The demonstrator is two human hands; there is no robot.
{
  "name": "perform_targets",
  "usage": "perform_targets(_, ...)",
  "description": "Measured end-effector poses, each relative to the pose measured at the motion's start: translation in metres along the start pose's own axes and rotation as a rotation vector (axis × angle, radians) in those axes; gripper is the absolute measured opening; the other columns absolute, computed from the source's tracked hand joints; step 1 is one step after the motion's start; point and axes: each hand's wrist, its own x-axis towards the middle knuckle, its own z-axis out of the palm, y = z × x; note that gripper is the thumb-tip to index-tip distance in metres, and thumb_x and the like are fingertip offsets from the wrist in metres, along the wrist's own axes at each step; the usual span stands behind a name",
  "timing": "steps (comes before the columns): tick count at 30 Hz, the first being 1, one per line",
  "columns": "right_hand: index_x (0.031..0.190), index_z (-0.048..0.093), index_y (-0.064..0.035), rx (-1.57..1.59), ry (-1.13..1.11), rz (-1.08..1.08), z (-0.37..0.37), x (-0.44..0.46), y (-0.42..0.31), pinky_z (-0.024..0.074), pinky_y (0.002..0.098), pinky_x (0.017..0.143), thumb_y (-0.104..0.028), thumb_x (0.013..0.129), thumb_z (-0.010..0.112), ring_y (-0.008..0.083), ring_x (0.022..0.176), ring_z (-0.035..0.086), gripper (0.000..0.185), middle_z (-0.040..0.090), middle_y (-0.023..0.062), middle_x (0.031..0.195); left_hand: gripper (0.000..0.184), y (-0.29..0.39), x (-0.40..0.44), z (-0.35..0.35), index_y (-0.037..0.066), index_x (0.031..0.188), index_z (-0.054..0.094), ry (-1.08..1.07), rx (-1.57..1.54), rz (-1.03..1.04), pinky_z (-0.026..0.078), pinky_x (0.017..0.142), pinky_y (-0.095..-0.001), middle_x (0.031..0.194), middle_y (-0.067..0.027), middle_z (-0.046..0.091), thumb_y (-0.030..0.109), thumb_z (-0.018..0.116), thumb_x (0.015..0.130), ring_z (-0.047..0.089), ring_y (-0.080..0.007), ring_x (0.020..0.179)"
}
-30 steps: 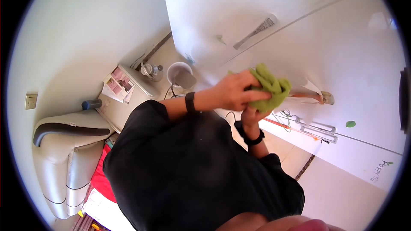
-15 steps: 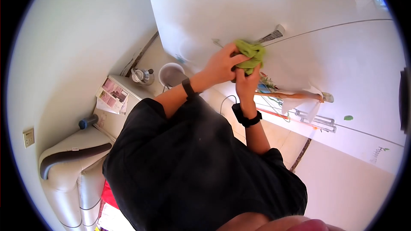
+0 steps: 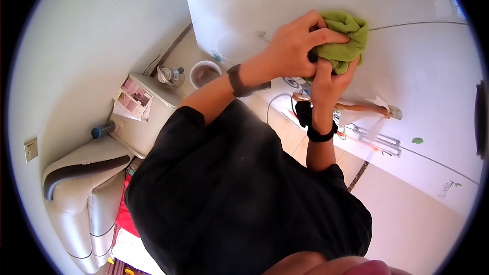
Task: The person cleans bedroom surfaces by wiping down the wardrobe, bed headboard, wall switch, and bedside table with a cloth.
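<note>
A bunched green cloth point(image 3: 342, 38) lies against the glossy white door point(image 3: 407, 71), at the inner end of a dark seam. My left hand point(image 3: 293, 46) grips the cloth from the left, with its thumb and fingers pressed into the folds. From below, my right hand point(image 3: 333, 84) has hold of the lower part of the same cloth. The patterned handle by the seam is hidden behind the cloth and hands. Just below my right hand, a second handle point(image 3: 395, 112) has a white cloth strip point(image 3: 374, 125) tied to it.
To the left are a white bucket point(image 3: 205, 75), a metal kettle point(image 3: 170, 76) and a beige cabinet point(image 3: 153, 91) with printed sheets on top. A blue-capped bottle point(image 3: 103, 130) stands near a beige leather seat point(image 3: 81, 188). A cable point(image 3: 270, 109) hangs below my hands.
Both hands have moved right and slightly up with the green cloth, which now covers the patterned handle that showed before. The view has shifted a little.
</note>
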Motion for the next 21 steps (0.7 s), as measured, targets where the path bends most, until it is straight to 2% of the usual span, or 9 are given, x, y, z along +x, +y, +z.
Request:
perform_targets(2, 0.131, 0.045, 0.0028, -0.020, 0.009, -0.018, 0.001, 0.002, 0.006, 0.0456, 0.0340, 0.092, -0.008, 0.077, 0.059, 0.0246, 0.109, 0.056, 0.057, 0.057, 0.0164, 0.122, 0.051, -0.009, -0.001, 0.004, 0.019, 0.112, 0.069, 0.044, -0.010, 0.047, 0.050, 0.066, -0.0335, 0.095, -0.0070, 0.055, 0.013, 0.082, 0.062, 0.058, -0.0233, 0.083)
perform_targets(6, 0.135, 0.042, 0.0036, -0.050, -0.018, 0.030, 0.010, -0.008, 0.030, 0.0455, 0.0344, 0.094, -0.010, 0.078, 0.061, 0.0248, 0.111, 0.057, 0.062, 0.058, 0.0173, 0.122, 0.047, -0.030, -0.020, 0.002, 0.018, 0.108, 0.070, -0.007, -0.106, 0.030, 0.049, 0.070, -0.0330, 0.098, -0.0067, 0.053, 0.011, 0.081, 0.064, 0.057, -0.0232, 0.086)
perform_targets(9, 0.133, 0.044, 0.0038, -0.105, -0.011, 0.067, 0.019, -0.024, 0.051, 0.0464, 0.0353, 0.092, -0.014, 0.082, 0.064, 0.0257, 0.107, 0.060, 0.059, 0.060, 0.0186, 0.120, 0.045, -0.043, -0.037, -0.005, 0.018, 0.106, 0.070, -0.116, -0.141, -0.066, 0.049, 0.071, -0.0334, 0.098, -0.0072, 0.053, 0.009, 0.080, 0.064, 0.057, -0.0253, 0.088)
perform_targets(10, 0.130, 0.045, 0.0038, -0.133, -0.049, 0.055, 0.021, -0.029, 0.061, 0.0448, 0.0334, 0.093, -0.014, 0.088, 0.062, 0.0225, 0.111, 0.056, 0.049, 0.056, 0.0154, 0.123, 0.044, -0.047, -0.047, -0.007, 0.018, 0.105, 0.070, -0.134, -0.140, -0.097, 0.049, 0.071, -0.0339, 0.099, -0.0076, 0.053, 0.008, 0.080, 0.064, 0.057, -0.0262, 0.088)
perform_targets(12, 0.129, 0.046, 0.0039, -0.123, -0.093, 0.166, 0.028, -0.041, 0.072, 0.0451, 0.0336, 0.092, -0.015, 0.088, 0.062, 0.0231, 0.110, 0.056, 0.048, 0.056, 0.0162, 0.123, 0.041, -0.057, -0.066, -0.008, 0.017, 0.104, 0.069, -0.166, -0.135, -0.151, 0.049, 0.072, -0.0349, 0.100, -0.0083, 0.053, 0.007, 0.078, 0.065, 0.057, -0.0279, 0.089)
perform_targets(14, 0.126, 0.049, 0.0015, -0.192, -0.129, 0.225, 0.036, -0.053, 0.081, 0.0460, 0.0347, 0.090, -0.019, 0.087, 0.063, 0.0254, 0.106, 0.059, 0.046, 0.060, 0.0168, 0.118, 0.043, -0.068, -0.093, -0.006, 0.017, 0.107, 0.066, -0.195, -0.105, -0.254, 0.050, 0.075, -0.0363, 0.102, -0.0098, 0.053, 0.008, 0.077, 0.066, 0.057, -0.0298, 0.092)
perform_targets(17, 0.127, 0.051, -0.0042, -0.323, -0.376, 0.437, 0.025, -0.071, 0.111, 0.0489, 0.0383, 0.086, -0.024, 0.085, 0.064, 0.0326, 0.103, 0.063, 0.048, 0.063, 0.0203, 0.115, 0.047, -0.070, -0.140, -0.007, 0.016, 0.113, 0.062, -0.312, -0.031, -0.432, 0.050, 0.079, -0.0380, 0.106, -0.0121, 0.053, 0.011, 0.076, 0.068, 0.057, -0.0325, 0.096)
perform_targets(18, 0.127, 0.051, -0.0071, -0.291, -0.433, 0.432, 0.022, -0.079, 0.114, 0.0499, 0.0388, 0.084, -0.025, 0.084, 0.063, 0.0347, 0.102, 0.064, 0.048, 0.065, 0.0197, 0.111, 0.049, -0.064, -0.145, -0.012, 0.016, 0.115, 0.060, -0.355, 0.000, -0.500, 0.050, 0.080, -0.0385, 0.108, -0.0129, 0.053, 0.012, 0.076, 0.069, 0.058, -0.0334, 0.098)
perform_targets(21, 0.125, 0.052, -0.0062, -0.235, -0.483, 0.349, 0.017, -0.105, 0.118, 0.0504, 0.0387, 0.083, -0.025, 0.084, 0.064, 0.0336, 0.098, 0.066, 0.047, 0.067, 0.0189, 0.106, 0.055, -0.039, -0.168, -0.024, 0.014, 0.122, 0.055, -0.441, 0.024, -0.651, 0.050, 0.083, -0.0392, 0.113, -0.0142, 0.054, 0.014, 0.075, 0.070, 0.058, -0.0353, 0.101)
